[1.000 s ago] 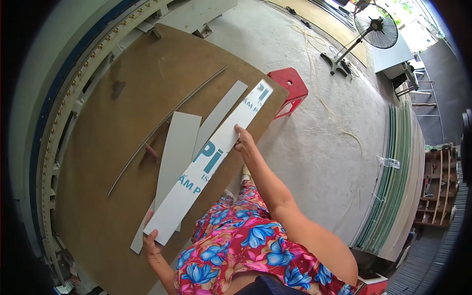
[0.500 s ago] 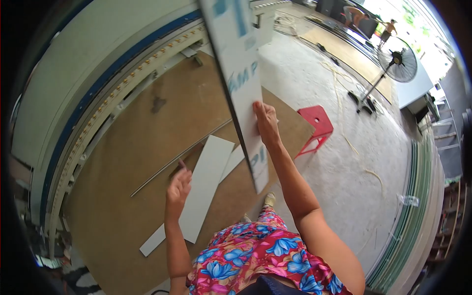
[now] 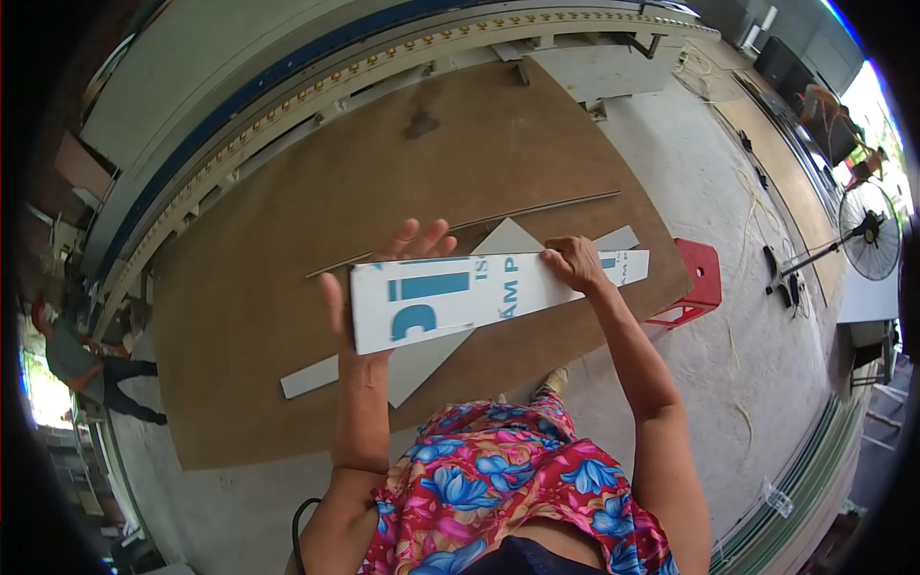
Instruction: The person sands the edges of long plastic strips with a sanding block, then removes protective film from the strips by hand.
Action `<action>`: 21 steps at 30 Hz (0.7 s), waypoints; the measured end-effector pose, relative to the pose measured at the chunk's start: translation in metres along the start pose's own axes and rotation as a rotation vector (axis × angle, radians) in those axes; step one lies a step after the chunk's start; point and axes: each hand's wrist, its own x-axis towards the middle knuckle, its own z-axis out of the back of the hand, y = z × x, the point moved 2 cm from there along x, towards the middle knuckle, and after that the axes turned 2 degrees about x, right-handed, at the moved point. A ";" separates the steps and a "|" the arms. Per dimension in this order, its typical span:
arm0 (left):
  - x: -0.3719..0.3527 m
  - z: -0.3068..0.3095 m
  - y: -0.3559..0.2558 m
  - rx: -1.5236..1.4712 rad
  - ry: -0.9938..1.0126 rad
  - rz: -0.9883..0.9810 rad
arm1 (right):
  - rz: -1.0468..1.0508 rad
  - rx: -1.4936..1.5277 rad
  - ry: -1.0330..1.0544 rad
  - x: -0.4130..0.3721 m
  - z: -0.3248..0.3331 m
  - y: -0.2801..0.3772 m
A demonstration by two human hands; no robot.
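A long white strip panel (image 3: 436, 302) with blue printed lettering is held nearly level in front of me. My right hand (image 3: 575, 265) grips its upper edge toward the right end, thumb on the printed face. At the other end, my left hand (image 3: 419, 241) lies behind the panel with fingers spread and the thumb sticking out past the left edge. Whether its palm bears any weight is hidden. Below, on a big brown board (image 3: 287, 225), a wide white strip (image 3: 420, 372) crosses a narrower pale strip (image 3: 311, 377). Beyond them lies a thin long bar (image 3: 546, 204).
A long machine (image 3: 383, 53) with a row of brass-coloured knobs borders the board's far side. A red stool (image 3: 704, 273) stands at its right corner, with a pedestal fan (image 3: 869, 228) farther right. One person (image 3: 81, 359) is at the left; others are at the far right.
The printed panel has swung from upright to nearly level and moved left. My left hand has come up from above the board to behind the panel's end. The view has turned left.
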 end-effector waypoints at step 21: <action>0.025 -0.042 0.012 0.110 -0.059 0.015 | 0.300 0.297 -0.414 -0.058 0.033 0.175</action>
